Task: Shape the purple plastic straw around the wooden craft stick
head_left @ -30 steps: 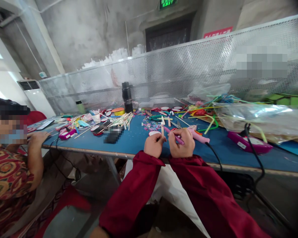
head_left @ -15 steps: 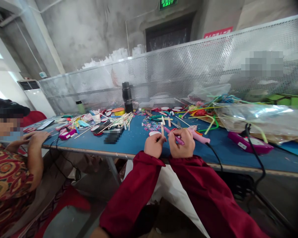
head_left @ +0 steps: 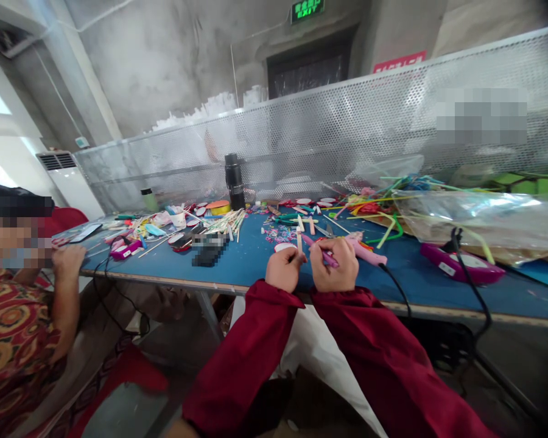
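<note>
Your left hand (head_left: pixel 283 270) has its grip clamped on 1 pale stick (head_left: pixel 299 241), upright over the blue bench (head_left: pixel 242 261); your right hand (head_left: pixel 337 264) is closed around 1 purple pen-like tool (head_left: pixel 308 239), its tip just beside the stick. To your right lies 1 pink tool (head_left: pixel 369 254). Farther off are 2 purple devices (head_left: pixel 472 275), 1 black flask (head_left: pixel 234 184) and 1 green bottle (head_left: pixel 150 200).

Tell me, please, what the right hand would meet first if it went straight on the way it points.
Probably the pale stick in the left hand: the right hand holds a purple tool whose tip points towards it, though depth makes any contact hard to judge.
</note>
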`<state>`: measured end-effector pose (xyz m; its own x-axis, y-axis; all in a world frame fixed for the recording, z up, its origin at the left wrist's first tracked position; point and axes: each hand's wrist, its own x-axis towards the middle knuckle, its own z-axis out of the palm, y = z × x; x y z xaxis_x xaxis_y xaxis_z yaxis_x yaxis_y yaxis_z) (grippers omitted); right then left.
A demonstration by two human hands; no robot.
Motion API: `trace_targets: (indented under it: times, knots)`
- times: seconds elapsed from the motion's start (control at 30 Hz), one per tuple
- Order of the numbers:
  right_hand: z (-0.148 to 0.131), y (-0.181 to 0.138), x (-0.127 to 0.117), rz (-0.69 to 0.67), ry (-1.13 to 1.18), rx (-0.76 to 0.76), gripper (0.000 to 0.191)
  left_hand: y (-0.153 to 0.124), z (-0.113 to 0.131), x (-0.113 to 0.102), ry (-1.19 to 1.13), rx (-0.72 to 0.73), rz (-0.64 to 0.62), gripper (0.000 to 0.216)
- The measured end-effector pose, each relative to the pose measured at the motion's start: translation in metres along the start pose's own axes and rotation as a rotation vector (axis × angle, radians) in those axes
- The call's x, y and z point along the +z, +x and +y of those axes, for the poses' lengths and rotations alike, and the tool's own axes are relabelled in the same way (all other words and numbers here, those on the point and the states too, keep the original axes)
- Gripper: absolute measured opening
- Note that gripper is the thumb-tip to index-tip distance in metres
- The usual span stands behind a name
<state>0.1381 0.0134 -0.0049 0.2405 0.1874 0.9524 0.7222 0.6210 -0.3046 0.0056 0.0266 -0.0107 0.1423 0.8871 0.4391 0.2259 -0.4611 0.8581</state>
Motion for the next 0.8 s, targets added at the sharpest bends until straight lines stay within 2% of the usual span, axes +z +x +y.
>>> trace_targets:
  times: [0.13, 0.3, 0.47, 0.8]
  knots:
    - [-0.0004, 0.0007, -0.0003, -0.005, 0.027, -0.05, 0.011, -0.0006, 0.0029, -0.0004, -0.005, 0.002, -0.003, 0.029]
    - [0.0001, 0.0008, -0.0004, 0.009, -0.003, -0.013, 0.011, -0.0004, 0.0019, -0.0003, -0.022, 0.0, 0.004, 0.028]
    - [0.001, 0.0006, 0.0001, 0.038, 0.041, -0.061, 0.01, 0.0004, 0.0, 0.0002, -0.021, 0.006, 0.003, 0.028]
    - [0.0021, 0.0, 0.0015, 0.024, 0.015, -0.037, 0.007, -0.0008, 0.0027, -0.0002, 0.009, -0.013, 0.0, 0.029]
